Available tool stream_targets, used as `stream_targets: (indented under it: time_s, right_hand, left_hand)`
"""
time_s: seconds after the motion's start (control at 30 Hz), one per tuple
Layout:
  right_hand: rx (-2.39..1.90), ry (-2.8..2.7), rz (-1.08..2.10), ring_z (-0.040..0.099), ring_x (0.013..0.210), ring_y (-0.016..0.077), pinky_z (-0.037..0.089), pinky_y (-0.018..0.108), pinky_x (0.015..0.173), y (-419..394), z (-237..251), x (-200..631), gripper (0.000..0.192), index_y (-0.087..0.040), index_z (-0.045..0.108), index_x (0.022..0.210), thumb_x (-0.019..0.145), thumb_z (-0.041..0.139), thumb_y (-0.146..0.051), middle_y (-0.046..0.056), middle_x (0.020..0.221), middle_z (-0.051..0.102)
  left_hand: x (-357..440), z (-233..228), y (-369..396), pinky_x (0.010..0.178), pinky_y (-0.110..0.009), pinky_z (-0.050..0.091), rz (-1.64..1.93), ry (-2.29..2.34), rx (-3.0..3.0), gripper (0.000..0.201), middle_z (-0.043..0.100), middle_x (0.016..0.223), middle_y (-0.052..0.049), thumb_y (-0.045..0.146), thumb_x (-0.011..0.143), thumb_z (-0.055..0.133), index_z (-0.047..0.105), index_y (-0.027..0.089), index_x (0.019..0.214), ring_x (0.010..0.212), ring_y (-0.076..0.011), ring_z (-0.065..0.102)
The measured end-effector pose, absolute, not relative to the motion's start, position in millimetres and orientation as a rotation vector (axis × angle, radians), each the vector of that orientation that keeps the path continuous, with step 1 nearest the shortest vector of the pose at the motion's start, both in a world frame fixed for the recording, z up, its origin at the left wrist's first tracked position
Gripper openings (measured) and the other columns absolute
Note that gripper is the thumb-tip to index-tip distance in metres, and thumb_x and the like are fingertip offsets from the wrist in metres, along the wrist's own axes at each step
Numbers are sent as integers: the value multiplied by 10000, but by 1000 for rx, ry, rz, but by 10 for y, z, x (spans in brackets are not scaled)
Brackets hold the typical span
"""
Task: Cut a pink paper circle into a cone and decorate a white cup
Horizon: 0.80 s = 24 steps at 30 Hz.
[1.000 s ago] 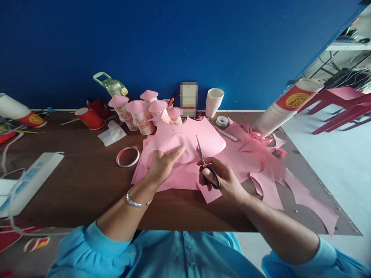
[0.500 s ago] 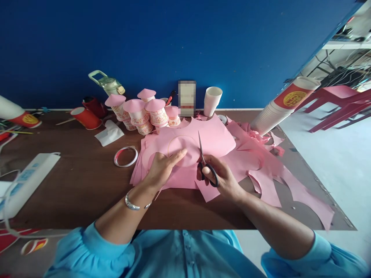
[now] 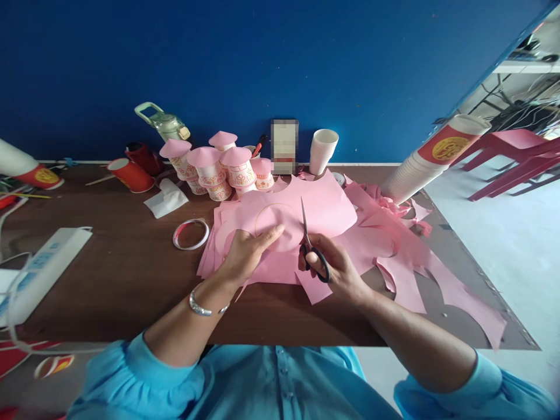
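Observation:
My left hand grips a sheet of pink paper, its thumb on top and its other fingers hidden beneath. A drawn circle outline shows on the sheet around the thumb tip. In my right hand is a pair of scissors with black handles, my fingers through the loops. The blades point away from me at the paper's right part and look nearly closed. Under the held sheet lies a stack of pink paper on the brown table.
Paper cups with pink cone roofs stand behind the paper, beside a phone and white cups. Pink scraps and a tall cup stack lie right. A tape roll and a power strip are left.
The view has shifted very slightly. My hands, the scissors and the held pink paper keep almost the same positions relative to each other.

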State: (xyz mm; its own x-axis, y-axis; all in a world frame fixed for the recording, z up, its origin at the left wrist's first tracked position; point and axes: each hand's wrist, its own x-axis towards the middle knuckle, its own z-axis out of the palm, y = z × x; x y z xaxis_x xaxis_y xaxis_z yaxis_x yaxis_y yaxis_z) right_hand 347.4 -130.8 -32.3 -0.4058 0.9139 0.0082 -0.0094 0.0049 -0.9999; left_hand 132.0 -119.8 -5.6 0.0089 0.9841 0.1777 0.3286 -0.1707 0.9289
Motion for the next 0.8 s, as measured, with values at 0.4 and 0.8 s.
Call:
stream_targets:
  time_s: [0.4,0.8]
  right_hand:
    - [-934,-1537,1493,533,629,125,458,254,537,-1327,-316,3463,564,-203,597,1036,931,618,-757,9,746,653]
    - [-940,-1520,1520,537,588,122,460,258,524,-1331,-244,3458,568,-207,597,1035,919,629,-762,-1,715,647]
  left_hand:
    - [1379,11,-1210,426,-217,447,1078,1426,1375,372,527,498,18,466,890,688,729,200,633,479,-108,438]
    - [1382,57,-1193,583,-253,617,1163,1362,1473,294,785,720,-65,413,873,698,800,192,709,663,-192,723]
